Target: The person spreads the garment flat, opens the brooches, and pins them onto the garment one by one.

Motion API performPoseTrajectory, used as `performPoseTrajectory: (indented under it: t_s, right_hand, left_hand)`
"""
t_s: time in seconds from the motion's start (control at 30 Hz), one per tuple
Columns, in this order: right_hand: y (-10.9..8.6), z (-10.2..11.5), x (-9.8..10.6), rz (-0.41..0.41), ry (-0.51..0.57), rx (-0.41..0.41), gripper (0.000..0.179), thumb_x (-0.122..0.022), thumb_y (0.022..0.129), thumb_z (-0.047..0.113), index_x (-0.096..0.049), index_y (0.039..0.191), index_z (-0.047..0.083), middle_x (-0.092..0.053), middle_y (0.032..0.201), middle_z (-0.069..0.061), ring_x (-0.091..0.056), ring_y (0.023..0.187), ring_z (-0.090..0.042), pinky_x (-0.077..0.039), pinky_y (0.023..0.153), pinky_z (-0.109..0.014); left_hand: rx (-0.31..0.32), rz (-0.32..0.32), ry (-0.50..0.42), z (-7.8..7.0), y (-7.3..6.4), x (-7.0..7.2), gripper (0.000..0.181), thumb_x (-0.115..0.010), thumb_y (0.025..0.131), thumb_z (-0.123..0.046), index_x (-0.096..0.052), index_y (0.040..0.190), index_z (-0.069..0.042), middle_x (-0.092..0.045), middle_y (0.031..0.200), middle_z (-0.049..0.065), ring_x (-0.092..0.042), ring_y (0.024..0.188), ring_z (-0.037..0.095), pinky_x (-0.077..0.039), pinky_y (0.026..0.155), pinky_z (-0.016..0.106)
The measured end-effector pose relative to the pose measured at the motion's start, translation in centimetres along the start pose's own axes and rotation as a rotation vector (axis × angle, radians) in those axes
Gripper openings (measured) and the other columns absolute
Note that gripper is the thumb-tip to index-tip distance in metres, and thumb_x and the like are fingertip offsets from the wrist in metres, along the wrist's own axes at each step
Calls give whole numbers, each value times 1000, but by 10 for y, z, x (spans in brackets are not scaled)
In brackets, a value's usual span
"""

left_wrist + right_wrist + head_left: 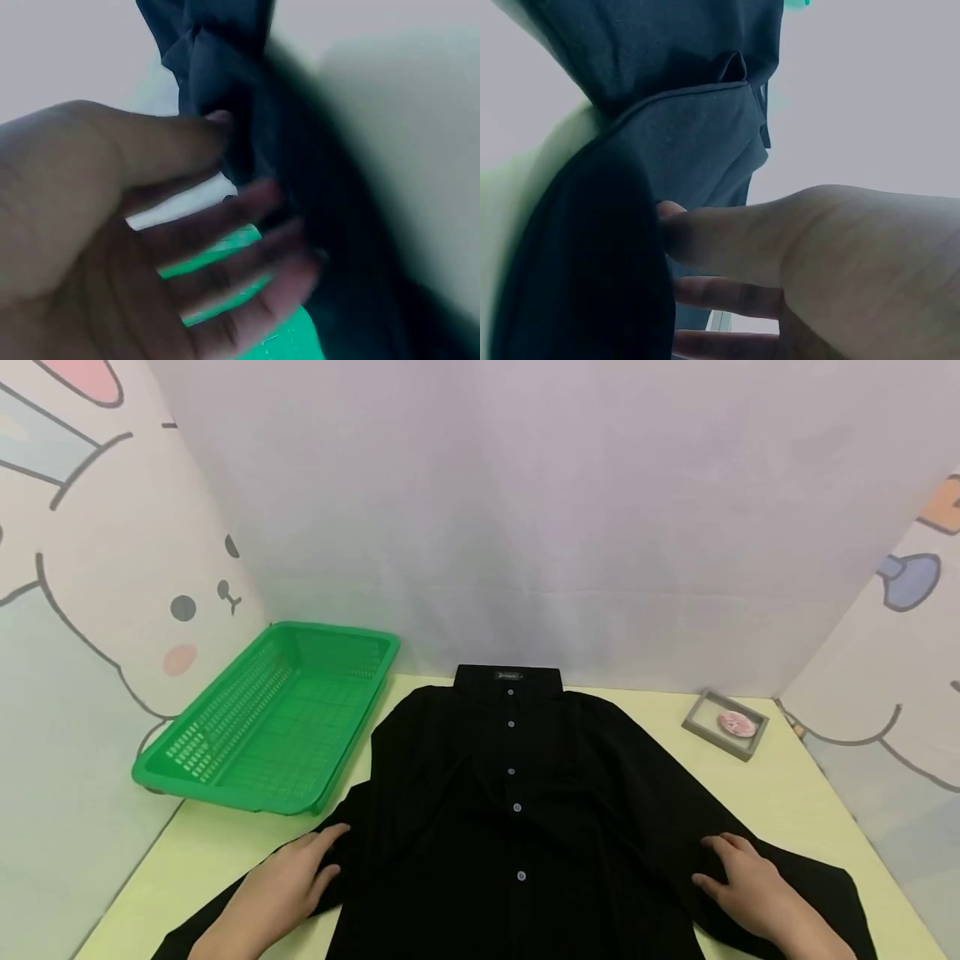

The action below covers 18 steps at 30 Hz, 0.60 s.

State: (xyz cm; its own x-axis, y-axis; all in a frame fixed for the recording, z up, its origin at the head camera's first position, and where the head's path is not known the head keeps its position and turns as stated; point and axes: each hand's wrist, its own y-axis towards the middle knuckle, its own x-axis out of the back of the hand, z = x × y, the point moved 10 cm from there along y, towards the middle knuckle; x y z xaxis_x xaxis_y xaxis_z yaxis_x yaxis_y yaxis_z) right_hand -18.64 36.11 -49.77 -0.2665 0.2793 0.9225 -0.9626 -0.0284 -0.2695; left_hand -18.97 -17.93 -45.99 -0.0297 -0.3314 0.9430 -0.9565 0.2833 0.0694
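A black button-up shirt lies spread on the table, front up, its collar toward the back wall. Pale buttons run down its middle. My left hand is at the sleeve on the left, thumb and forefinger apart. In the left wrist view, the fingers of that hand are spread and fairly straight beside the dark cloth. At the other sleeve rests my right hand, thumb and forefinger also apart. In the right wrist view, cloth hides the fingertips of this hand.
A green plastic basket stands at the back left, close to the shirt's shoulder. At the back right is a small grey tray holding a pink oval item. White walls with cartoon prints border the pale yellow table.
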Motion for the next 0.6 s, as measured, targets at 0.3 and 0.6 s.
performPoseTrajectory:
  t_s: [0.3, 0.6]
  right_hand:
    - [-6, -2, -2, 3, 12, 6, 67, -74, 95, 37, -53, 135, -13, -41, 140, -46, -49, 122, -65, -50, 91, -66]
    - [-7, 2, 5, -9, -2, 22, 67, -74, 95, 36, -53, 135, -14, -41, 140, -47, -47, 124, -64, -48, 94, -68]
  left_hand:
    - [-153, -85, -115, -20, 28, 10, 54, -72, 98, -15, -53, 148, -7, -52, 151, 20, -58, 133, 39, -56, 96, 51]
    - [-108, 8, -293, -14, 61, -8, 73, -69, 100, -14, -28, 159, 2, -6, 162, 44, -29, 145, 60, -48, 103, 66]
